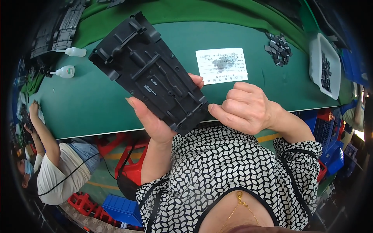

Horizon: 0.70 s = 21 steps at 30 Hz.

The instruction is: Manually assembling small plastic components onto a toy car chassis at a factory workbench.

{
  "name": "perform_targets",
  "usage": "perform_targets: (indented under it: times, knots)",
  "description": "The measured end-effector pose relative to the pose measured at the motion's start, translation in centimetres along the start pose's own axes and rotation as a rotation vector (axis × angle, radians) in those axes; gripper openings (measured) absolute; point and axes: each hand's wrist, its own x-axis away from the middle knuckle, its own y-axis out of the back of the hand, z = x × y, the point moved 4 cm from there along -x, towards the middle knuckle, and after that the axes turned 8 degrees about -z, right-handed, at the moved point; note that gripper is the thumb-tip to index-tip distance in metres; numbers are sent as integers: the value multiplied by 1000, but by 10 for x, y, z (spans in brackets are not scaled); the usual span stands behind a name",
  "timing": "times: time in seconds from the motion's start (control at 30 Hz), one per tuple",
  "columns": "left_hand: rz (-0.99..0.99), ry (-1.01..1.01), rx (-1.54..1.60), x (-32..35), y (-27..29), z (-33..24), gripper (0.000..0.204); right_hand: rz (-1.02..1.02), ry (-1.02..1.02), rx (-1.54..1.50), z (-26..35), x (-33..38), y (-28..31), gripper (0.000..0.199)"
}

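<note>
Black moulded plastic panel [149,72], long and flat, is held up off the worktop [89,105], tilted so that its near end sits just in front of the person's chest and its far end rises toward the upper left. It looks light enough for one hand, and stiff, judging by the ribs; the thin clips and raised tabs along its edges are likely the fragile parts, so the plain long edges and the flat middle seem the safest places to grip. Its matt surface should not be slippery.

The left hand [155,120] cradles the near end from below, palm up and fingers partly curled around the edge. The right hand [243,108] is closed into a loose fist, its thumb and forefinger pinched against the near right corner of the panel.

The panel shows ribs, channels, small bosses and a little moulded marking near the middle.

Beyond it on the green worktop lies a white printed slip [221,65], then a heap of small dark parts [279,48] and a white tray [324,64] holding more. Two small white squeeze bottles [66,71] lie at far left.
</note>
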Motion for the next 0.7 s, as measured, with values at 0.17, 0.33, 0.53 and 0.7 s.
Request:
perform_targets:
  times: [0.17,0.33,0.53,0.7]
  knots:
    - [53,-31,12,0,2,-3,90,22,-14,35,1,-4,3,22]
    - [85,-202,-65,4,4,-1,96,-53,-622,-204,-5,5,12,15]
    - [188,-320,-86,7,-5,-2,99,87,-1532,-1055,-1,17,-2,19]
    - [208,-315,-110,7,-6,-2,103,126,-1623,-1173,-1,15,-8,22]
